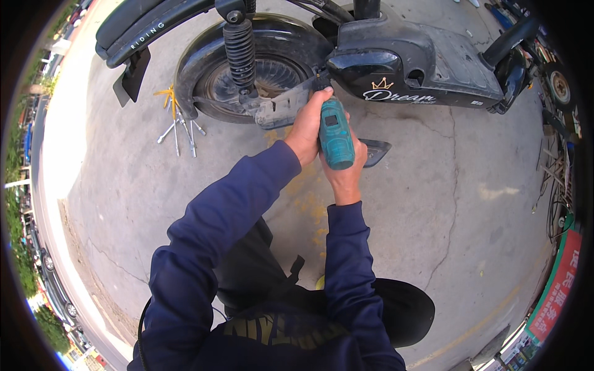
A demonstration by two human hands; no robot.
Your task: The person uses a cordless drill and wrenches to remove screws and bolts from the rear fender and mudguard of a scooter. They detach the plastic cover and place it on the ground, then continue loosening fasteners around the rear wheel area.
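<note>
A teal cordless drill (335, 139) is held between my two hands, its tip at a greyed bracket (275, 110) beside the rear wheel of a black electric scooter (371, 68). My left hand (304, 130) wraps round the drill's front left side, thumb near the nose. My right hand (344, 173) grips it from below and behind, mostly hidden by the drill body. A coil shock absorber (241, 55) stands above the bracket. Whether the bit touches a fastener is too small to tell. A black plastic piece (378, 151) lies on the concrete just right of my right hand.
Yellow and silver multi-way wrenches (176, 123) lie on the concrete floor (464, 204) left of the wheel. A loose wheel (559, 83) and assorted parts line the right edge, beside a red and green sign (554, 284). Parked cars (52, 272) show at the far left.
</note>
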